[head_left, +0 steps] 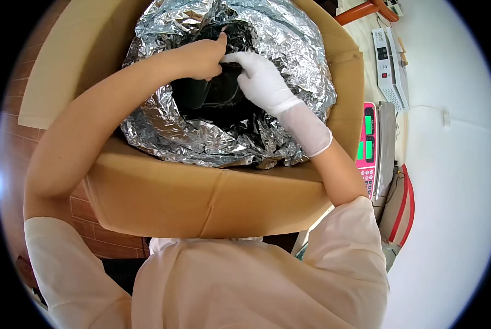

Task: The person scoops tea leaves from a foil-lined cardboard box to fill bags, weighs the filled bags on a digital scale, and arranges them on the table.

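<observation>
A large crumpled silver foil bag (295,49) fills an open cardboard box (163,192). Its mouth shows a dark interior with black, glossy content (201,93). My bare left hand (210,55) is over the opening, index finger stretched out toward the far rim and the other fingers curled. My right hand (256,77), in a white glove, is just right of it, with its index finger reaching to the left hand and the others bent. Between the two hands, whatever the fingertips may hold is too small to make out.
Right of the box is a pink scale (370,137) with green displays. A white device (389,66) with a small screen lies beyond it. An orange-red curved piece (360,12) is at the top, a red-edged bag (399,211) at the lower right.
</observation>
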The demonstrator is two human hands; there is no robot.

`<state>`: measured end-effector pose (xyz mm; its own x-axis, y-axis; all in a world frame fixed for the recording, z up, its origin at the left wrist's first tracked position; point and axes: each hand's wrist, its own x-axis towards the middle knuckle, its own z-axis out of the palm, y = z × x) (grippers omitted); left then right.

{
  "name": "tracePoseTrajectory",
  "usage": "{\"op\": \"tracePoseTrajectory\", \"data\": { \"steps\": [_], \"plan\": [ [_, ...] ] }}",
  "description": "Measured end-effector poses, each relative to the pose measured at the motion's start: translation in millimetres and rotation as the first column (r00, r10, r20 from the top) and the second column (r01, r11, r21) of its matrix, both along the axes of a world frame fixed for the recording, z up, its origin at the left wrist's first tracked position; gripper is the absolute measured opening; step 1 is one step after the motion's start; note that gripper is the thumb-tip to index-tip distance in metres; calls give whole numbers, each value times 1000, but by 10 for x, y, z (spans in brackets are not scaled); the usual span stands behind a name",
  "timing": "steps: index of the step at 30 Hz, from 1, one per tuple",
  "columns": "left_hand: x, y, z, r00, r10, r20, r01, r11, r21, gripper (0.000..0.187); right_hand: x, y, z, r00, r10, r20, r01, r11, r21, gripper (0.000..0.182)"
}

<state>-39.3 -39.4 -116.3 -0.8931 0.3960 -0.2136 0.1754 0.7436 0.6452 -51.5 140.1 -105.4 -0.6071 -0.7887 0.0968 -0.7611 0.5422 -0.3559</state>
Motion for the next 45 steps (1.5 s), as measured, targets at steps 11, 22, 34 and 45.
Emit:
{"op": "tracePoseTrajectory", "data": {
  "steps": [11, 22, 34, 45],
  "plan": [
    [-45, -66, -51, 982, 78, -174, -88, 995, -50, 30, 63, 84, 300, 965, -175, 193, 196, 976, -93, 26],
    [-141, -97, -113, 964, 122, -238, -157, 979, -133, 28, 77, 97, 105, 132, -357, 925, 546, 805, 233, 34],
    [-120, -125, -179, 955, 146, -257, -175, 980, -92, 24, -39, 171, 344, 356, -162, 920, 618, 780, -102, 39],
    [-94, -96, -51, 985, 173, -12, -173, 985, 14, 18, 44, -14, 223, 843, -304, 445, 463, 830, -311, 30]
  ]
}}
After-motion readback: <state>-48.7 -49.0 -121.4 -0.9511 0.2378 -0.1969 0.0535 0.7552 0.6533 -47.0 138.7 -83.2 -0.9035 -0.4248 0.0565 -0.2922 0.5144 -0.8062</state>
